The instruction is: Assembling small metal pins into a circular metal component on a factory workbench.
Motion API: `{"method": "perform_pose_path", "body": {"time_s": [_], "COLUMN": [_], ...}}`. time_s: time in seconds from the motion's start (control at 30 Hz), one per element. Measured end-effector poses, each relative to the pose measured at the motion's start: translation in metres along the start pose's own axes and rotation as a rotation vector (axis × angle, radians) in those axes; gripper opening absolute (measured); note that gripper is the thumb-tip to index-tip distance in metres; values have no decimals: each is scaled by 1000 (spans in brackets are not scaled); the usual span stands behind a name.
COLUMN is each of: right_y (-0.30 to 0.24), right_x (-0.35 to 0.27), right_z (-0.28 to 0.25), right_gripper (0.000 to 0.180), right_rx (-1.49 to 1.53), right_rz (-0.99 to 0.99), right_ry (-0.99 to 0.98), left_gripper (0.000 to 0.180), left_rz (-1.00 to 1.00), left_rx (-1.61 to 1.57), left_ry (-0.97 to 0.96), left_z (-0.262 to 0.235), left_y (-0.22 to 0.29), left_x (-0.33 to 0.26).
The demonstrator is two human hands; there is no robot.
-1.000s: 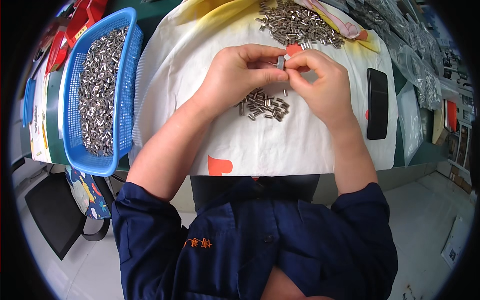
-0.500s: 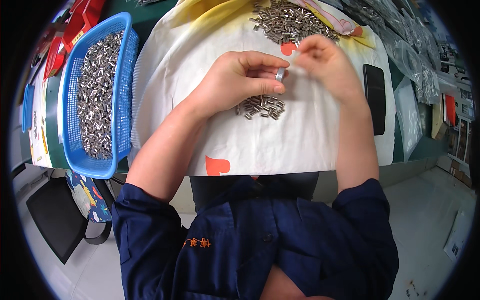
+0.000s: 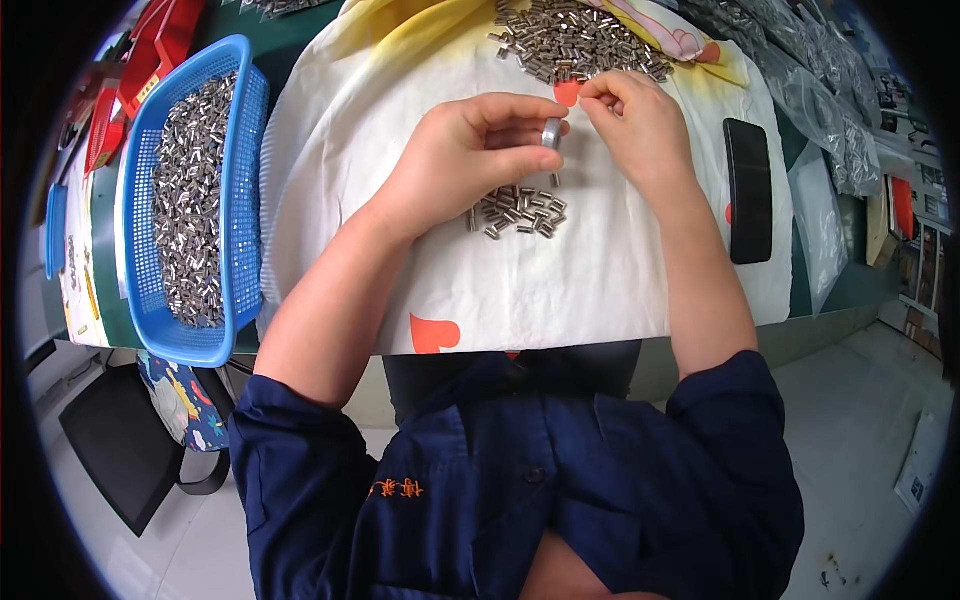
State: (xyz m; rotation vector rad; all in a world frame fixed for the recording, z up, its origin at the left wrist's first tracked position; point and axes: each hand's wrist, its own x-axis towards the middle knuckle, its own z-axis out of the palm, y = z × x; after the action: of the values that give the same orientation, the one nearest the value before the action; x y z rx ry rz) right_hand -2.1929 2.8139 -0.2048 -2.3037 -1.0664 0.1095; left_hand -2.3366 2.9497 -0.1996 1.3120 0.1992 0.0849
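Note:
My left hand (image 3: pixel 475 150) pinches a silver metal ring (image 3: pixel 552 134) between thumb and fingers, above the cloth. One small metal cylinder (image 3: pixel 556 180) shows just below the left thumb. Closer to me, a small pile of metal cylinders (image 3: pixel 522 208) lies on the white patterned cloth (image 3: pixel 590 290). To the right of the ring is my right hand (image 3: pixel 640 130), its thumb and fingertips brought together. Whatever they may hold is too small or hidden to make out. A larger heap of the same cylinders (image 3: pixel 580 40) lies beyond both hands.
At the left stands a blue plastic basket (image 3: pixel 240 200) full of small metal cylinders. A black phone (image 3: pixel 748 190) lies on the cloth's right side. Clear plastic bags (image 3: pixel 820 220) lie farther right, red bins (image 3: pixel 105 130) at the far left. A dark chair (image 3: pixel 125 445) stands below left.
My right hand has come slightly down and left, its fingertips nearer the ring. My left hand keeps the ring, now turned more upright. A cylinder now shows below the left thumb.

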Motion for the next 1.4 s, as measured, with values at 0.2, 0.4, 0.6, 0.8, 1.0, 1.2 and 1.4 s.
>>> {"method": "perform_pose_path", "body": {"time_s": [0.2,0.4,0.6,0.8,1.0,1.2,1.4], "right_y": [-3,-16,-25,-29,-28,-26,-28], "right_x": [-1,-11,-17,-19,-18,-17,-18], "right_z": [-2,-13,-11,-11,-11,-10,-10], "right_gripper": [8,11,9,7,5,7,6], "right_rx": [-122,514,1053,818,721,860,740], "right_rz": [-150,46,3,-77,-128,-96,-115], "right_ry": [66,-122,-295,-197,-144,-212,-173], "left_gripper": [32,36,36,35,37,37,36], "left_rz": [139,-31,-40,-16,29,5,0], "left_rx": [662,42,-76,-20,24,-25,2], "left_ry": [-270,-85,-5,19,26,2,20], "left_z": [12,-2,-3,-2,-7,-5,-5], "left_y": [14,2,5,5,1,4,3], "left_x": [-4,-3,1,2,3,2,1]}}
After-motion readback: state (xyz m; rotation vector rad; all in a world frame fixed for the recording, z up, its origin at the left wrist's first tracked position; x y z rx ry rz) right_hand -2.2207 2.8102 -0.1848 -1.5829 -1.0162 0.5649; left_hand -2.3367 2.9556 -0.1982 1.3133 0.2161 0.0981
